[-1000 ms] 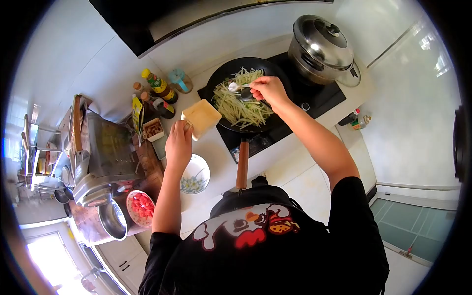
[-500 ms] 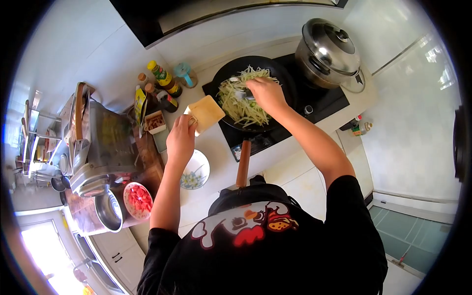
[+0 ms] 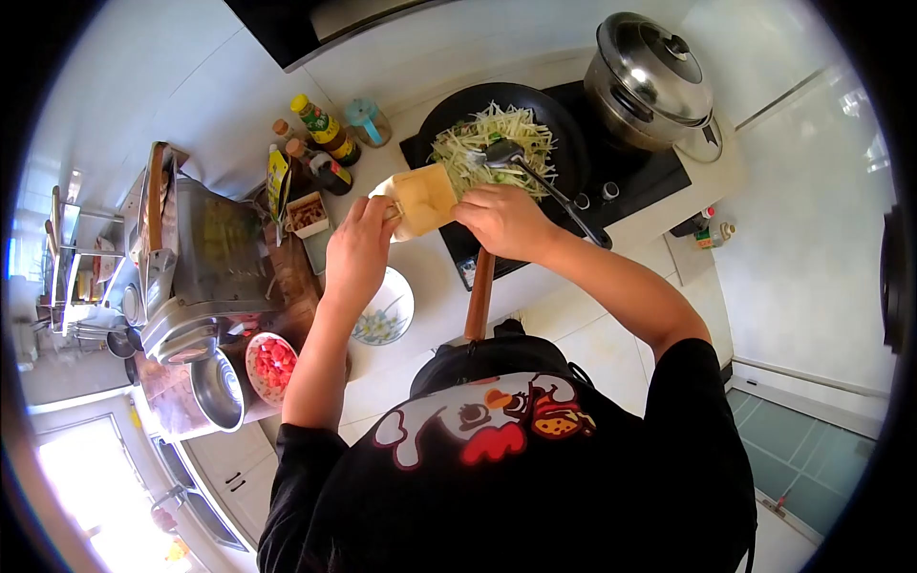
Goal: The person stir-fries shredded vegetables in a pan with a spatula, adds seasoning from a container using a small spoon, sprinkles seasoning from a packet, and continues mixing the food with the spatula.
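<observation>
My left hand [image 3: 359, 250] is closed on the near left edge of a small beige seasoning box [image 3: 425, 199], held tilted beside the wok's near left rim. The fingers of my right hand [image 3: 499, 220] are curled against the box's right edge; whether they also hold something small is hidden. Behind both hands the black wok [image 3: 576, 158] contains a heap of pale shredded vegetable [image 3: 521, 126]. A dark spatula [image 3: 504, 153] rests in it, its handle sloping right over the rim. The wok's wooden handle [image 3: 479, 301] points toward my body.
A lidded steel pot [image 3: 635, 100] stands right of the wok on the black stove [image 3: 654, 188]. Sauce bottles [image 3: 327, 134] and a jar [image 3: 369, 122] stand at the back left. A flowered bowl [image 3: 387, 306] is below my left hand; a bowl of red pieces [image 3: 271, 368] stands farther left.
My right hand has moved from above the vegetables down and left to the box's edge. The spatula now shows fully in the wok. The box has shifted slightly right and up in view.
</observation>
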Available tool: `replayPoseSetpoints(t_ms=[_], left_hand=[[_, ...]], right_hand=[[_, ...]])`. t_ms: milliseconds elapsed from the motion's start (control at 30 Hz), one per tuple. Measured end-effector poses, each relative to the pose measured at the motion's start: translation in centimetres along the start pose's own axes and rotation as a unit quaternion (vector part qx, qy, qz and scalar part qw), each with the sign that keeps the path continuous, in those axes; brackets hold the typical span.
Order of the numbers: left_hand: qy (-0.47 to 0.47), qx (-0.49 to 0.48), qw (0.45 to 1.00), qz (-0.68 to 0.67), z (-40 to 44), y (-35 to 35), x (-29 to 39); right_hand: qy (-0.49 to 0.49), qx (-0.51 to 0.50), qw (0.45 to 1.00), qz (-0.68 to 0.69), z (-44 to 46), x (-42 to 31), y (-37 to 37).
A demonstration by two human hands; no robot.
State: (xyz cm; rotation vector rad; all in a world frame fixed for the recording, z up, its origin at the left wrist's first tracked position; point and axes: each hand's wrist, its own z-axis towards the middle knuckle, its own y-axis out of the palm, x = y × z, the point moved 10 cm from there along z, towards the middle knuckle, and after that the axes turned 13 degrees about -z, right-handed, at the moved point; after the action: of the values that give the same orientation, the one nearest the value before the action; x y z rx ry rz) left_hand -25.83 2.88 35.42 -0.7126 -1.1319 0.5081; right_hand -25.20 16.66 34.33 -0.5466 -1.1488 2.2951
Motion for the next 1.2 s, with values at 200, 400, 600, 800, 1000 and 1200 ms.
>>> replayPoseSetpoints(t_ms=[200, 400, 600, 800, 1000, 1200], left_hand=[[0.025, -0.019, 0.999, 0.036, -0.1, 0.5, 0.9], [-0.022, -0.001, 0.999, -0.031, 0.5, 1.2, -0.9], [-0.027, 0.064, 0.988, -0.138, 0.5, 2.6, -3.3], [-0.171, 0.062, 0.962, -0.206, 0.1, 4.9, -6.2], [-0.178, 0.073, 0.964, -0.183, -0.8, 4.7, -7.5], [-0.165, 0.088, 0.967, -0.175, -1.9, 4.0, -8.1]], right_hand=[[0.405, -0.098, 0.847, 0.329, -4.3, 5.7, 5.4], [0.571, -0.09, 0.621, 0.53, -7.8, 8.3, 8.1], [0.553, -0.035, 0.647, 0.524, -6.5, 11.1, 5.2], [0.574, 0.048, 0.638, 0.511, -5.7, 15.8, 2.0], [0.553, 0.104, 0.744, 0.36, -6.5, 22.2, 0.9], [0.403, 0.046, 0.91, -0.08, -4.3, 21.4, -2.2]])
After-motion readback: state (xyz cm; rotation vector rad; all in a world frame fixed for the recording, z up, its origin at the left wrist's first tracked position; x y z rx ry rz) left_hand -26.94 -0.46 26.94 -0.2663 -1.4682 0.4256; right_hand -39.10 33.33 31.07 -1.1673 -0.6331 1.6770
